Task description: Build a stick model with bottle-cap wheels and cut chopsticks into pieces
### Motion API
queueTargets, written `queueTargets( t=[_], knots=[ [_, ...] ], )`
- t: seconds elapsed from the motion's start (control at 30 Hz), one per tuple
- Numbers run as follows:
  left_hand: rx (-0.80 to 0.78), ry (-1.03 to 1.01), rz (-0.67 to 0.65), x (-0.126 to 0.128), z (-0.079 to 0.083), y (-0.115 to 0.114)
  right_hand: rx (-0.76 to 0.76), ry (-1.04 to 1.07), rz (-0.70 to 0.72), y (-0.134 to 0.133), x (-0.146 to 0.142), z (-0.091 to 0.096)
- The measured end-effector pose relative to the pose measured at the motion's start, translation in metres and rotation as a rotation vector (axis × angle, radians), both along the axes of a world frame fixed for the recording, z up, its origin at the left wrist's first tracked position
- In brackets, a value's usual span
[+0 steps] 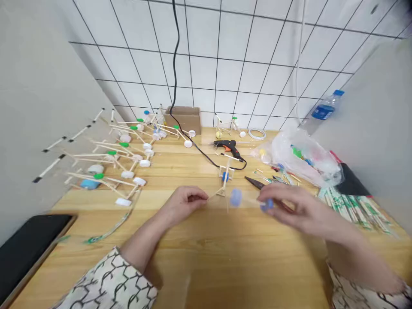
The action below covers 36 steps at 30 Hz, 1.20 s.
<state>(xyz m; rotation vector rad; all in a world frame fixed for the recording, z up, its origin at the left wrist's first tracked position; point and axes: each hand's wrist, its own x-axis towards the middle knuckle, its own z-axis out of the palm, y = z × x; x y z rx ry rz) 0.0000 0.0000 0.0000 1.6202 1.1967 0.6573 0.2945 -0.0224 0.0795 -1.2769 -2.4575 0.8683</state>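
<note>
Left hand [185,204] and right hand [298,210] pinching blurred stick [247,201] with blue caps [236,197] between them, over middle of bench [206,257]. Risk: uneven pull snapping stick, caps slipping off; pliers [254,183] close by.

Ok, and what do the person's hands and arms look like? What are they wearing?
The left hand and right hand are bare, with no gloves. The left sleeve and right sleeve are white with a dark, branchy pattern.
</note>
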Motion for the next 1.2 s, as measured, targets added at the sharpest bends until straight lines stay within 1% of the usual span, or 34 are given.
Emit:
queueTargets(
  t=[0.1, 0.13, 0.23, 0.3, 0.47, 0.67, 0.93, 1.07, 1.2],
  knots=[
    [0.018, 0.026, -0.003, 0.002, 0.003, 0.002, -0.055, -0.014, 0.130, -0.016, -0.029, -0.016],
    [0.019, 0.029, -0.003, 0.002, 0.003, 0.002, -0.058, -0.026, 0.147, -0.020, -0.036, -0.021],
    [0.010, 0.024, -0.004, 0.003, 0.004, 0.001, -0.059, -0.115, 0.077, -0.024, -0.050, -0.038],
    [-0.009, 0.019, -0.003, 0.005, 0.004, 0.000, -0.081, -0.133, 0.018, -0.023, -0.054, -0.047],
    [-0.060, -0.021, 0.001, 0.010, 0.005, -0.002, -0.120, -0.046, -0.087, -0.019, -0.060, -0.062],
    [-0.104, -0.075, 0.004, 0.013, 0.006, -0.003, -0.114, 0.041, -0.135, -0.016, -0.063, -0.067],
    [-0.123, -0.116, -0.003, 0.014, 0.003, -0.004, -0.022, -0.006, -0.148, -0.014, -0.064, -0.062],
    [-0.123, -0.108, -0.009, 0.013, 0.004, -0.005, 0.023, -0.022, -0.170, -0.014, -0.064, -0.060],
    [-0.114, -0.052, -0.050, 0.011, 0.007, -0.007, 0.102, 0.044, -0.184, -0.011, -0.065, -0.065]
  ],
)
